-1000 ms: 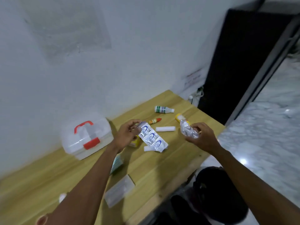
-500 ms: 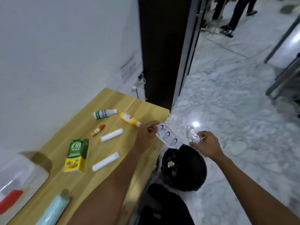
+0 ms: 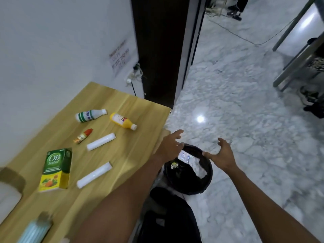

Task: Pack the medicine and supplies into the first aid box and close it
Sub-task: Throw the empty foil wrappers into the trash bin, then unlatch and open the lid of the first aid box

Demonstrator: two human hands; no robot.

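Note:
My left hand [image 3: 171, 145] and my right hand [image 3: 220, 155] hover with fingers spread over a black bin [image 3: 205, 185] on the floor beside the table. A blister strip [image 3: 185, 157] and clear wrapping [image 3: 199, 168] lie inside the bin. On the wooden table [image 3: 133, 106] lie a white-green bottle [image 3: 90, 115], a yellow bottle [image 3: 122, 121], a small red-capped vial [image 3: 83, 135], two white rolls [image 3: 101, 144] [image 3: 94, 174], a green-yellow OB herbal carton [image 3: 57, 170] and a pack of blue masks [image 3: 35, 232]. A corner of the first aid box [image 3: 7, 199] shows at the left edge.
A white wall [image 3: 52, 41] runs behind the table, with a socket and cable [image 3: 134, 77] near its end. A dark door panel [image 3: 157, 50] stands past the table. Marble floor [image 3: 245, 102] spreads to the right, with metal furniture legs [image 3: 294, 67] far right.
My view swung right from the table to the bin. Both hands carried the blister strip and the wrapping off the table edge, then let them fall into the bin.

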